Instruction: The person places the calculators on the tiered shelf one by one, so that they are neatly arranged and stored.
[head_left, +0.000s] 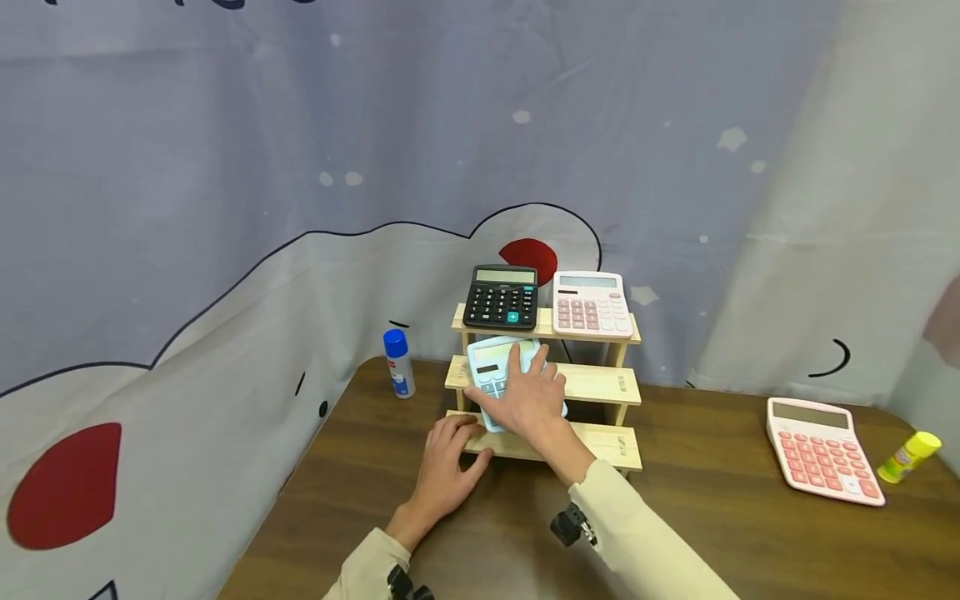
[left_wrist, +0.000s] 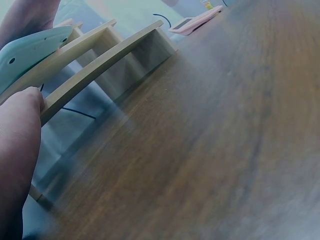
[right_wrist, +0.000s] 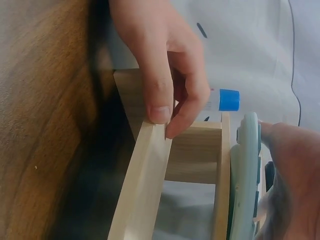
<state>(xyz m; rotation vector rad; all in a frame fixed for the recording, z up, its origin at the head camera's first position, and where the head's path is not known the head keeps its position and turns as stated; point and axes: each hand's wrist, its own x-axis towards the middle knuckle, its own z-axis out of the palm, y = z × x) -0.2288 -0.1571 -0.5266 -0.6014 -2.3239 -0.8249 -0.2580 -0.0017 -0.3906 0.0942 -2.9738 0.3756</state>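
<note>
A light blue calculator (head_left: 491, 367) leans against the middle tier of a small wooden three-step stand (head_left: 600, 383), its lower end over the bottom tier. My right hand (head_left: 528, 400) holds it from the front, thumb at its left edge and fingers spread across its face; the hand covers much of the keys. My left hand (head_left: 444, 467) pinches the left end of the bottom board (right_wrist: 142, 185) between thumb and fingers. In the left wrist view the calculator's back (left_wrist: 35, 52) shows above the boards.
On the top tier stand a black calculator (head_left: 501, 298) and a white-pink calculator (head_left: 591, 304). A blue-capped bottle (head_left: 400, 367) is left of the stand. Farther right on the wooden table (head_left: 697, 500) lie a pink calculator (head_left: 823, 454) and a yellow glue stick (head_left: 907, 458). A printed cloth hangs behind.
</note>
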